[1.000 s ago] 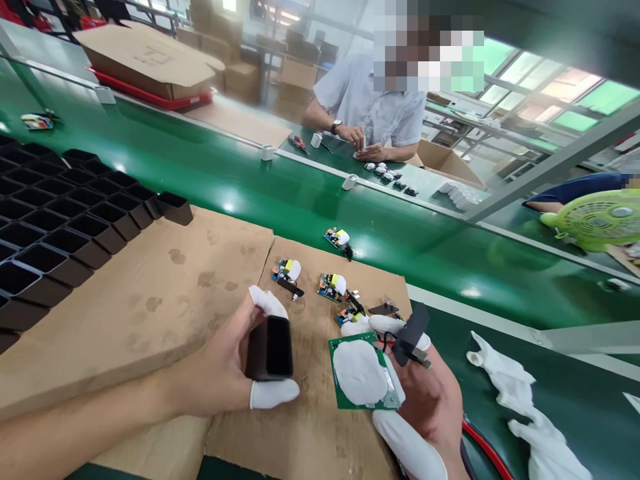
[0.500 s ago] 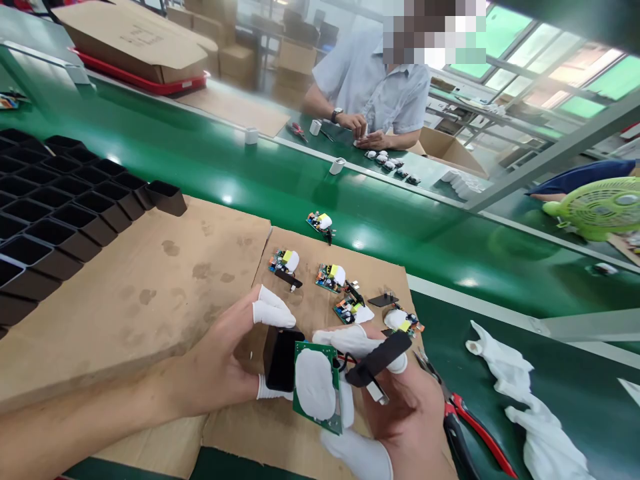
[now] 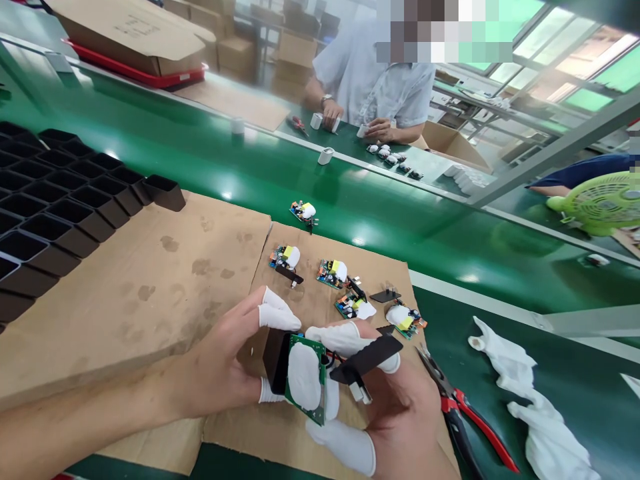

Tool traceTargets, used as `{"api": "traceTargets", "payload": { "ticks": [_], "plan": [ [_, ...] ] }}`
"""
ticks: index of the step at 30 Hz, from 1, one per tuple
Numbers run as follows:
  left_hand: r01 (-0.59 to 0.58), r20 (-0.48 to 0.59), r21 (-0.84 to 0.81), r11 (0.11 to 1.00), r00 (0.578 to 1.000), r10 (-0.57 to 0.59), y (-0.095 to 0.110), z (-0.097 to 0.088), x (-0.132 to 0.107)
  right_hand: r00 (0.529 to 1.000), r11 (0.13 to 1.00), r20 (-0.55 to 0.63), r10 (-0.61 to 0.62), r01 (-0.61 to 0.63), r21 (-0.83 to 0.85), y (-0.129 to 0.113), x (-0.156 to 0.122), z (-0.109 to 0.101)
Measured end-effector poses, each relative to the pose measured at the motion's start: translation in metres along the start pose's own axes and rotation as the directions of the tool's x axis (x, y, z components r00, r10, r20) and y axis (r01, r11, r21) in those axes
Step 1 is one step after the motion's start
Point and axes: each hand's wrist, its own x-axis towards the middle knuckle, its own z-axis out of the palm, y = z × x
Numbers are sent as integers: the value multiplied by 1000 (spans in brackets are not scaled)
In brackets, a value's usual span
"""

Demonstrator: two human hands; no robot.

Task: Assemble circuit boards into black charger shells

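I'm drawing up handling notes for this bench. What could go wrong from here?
The circuit board in the right hand might catch at the mouth of the black case in the left hand. The thin wires between board and black plate might get pinched. The pliers lie close beside the right hand, which might knock them.

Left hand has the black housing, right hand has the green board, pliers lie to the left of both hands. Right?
Not quite: the pliers lie to the right of both hands, as the head view shows. The rest holds: left hand has the black housing, right hand has the green board.
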Motion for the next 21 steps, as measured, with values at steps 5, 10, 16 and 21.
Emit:
{"api": "traceTargets", "payload": {
  "ticks": [5, 10, 16, 21],
  "plan": [
    [28, 17, -15, 999, 999, -28, -1, -1, -1, 1000, 1000, 20, -18, 18, -9, 5, -4, 0],
    [17, 22, -19, 1000, 1000, -17, -1, -2, -1, 998, 999, 52, -32, 33, -7, 13, -8, 0],
    [7, 25, 4, 1000, 1000, -7, -4, -1, -3, 997, 999, 63, -35, 36, -15, 12, -7, 2],
    [-12, 8, -1, 1000, 1000, 12, -7, 2, -2, 995, 993, 31, -97, 99, -62, 10, -5, 4]
  ]
}}
